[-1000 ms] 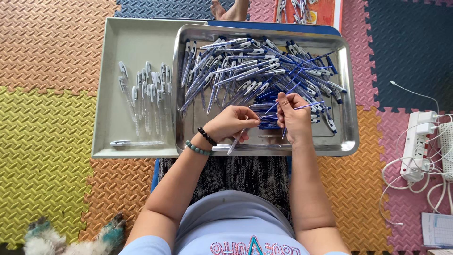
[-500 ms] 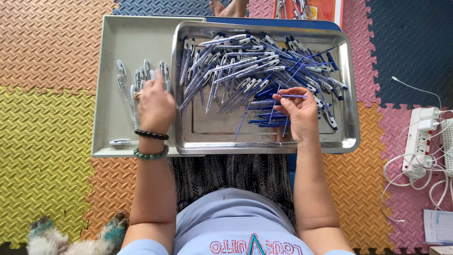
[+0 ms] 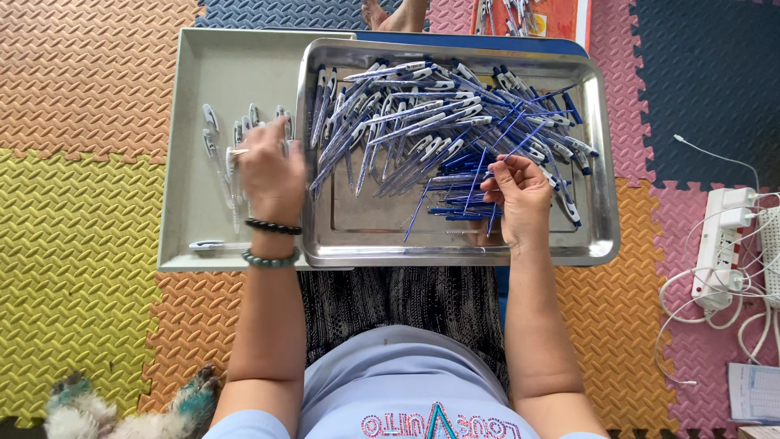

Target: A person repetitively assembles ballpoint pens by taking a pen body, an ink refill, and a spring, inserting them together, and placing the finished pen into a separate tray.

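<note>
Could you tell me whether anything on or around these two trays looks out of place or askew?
One assembled pen lies crosswise at the near edge of the left tray, apart from the row of pens by the left hand. The shiny tray overlaps the left tray's edge. Nothing looks spilled or damaged.

We take this for a room in a home where small piecework is done on the floor. The floor is covered in interlocking foam play mats (image 3: 81, 236) in orange, yellow, pink and dark blue, the kind laid in living rooms. Two shallow metal trays sit low before the seated person: a grey one (image 3: 195, 236) on the left and a shiny steel one (image 3: 605, 219) on the right, heaped with blue and white pen parts (image 3: 422, 130). A white power strip (image 3: 723, 244) with tangled cables lies at the right, and a fluffy slipper (image 3: 73, 410) rests at the near left.
</note>
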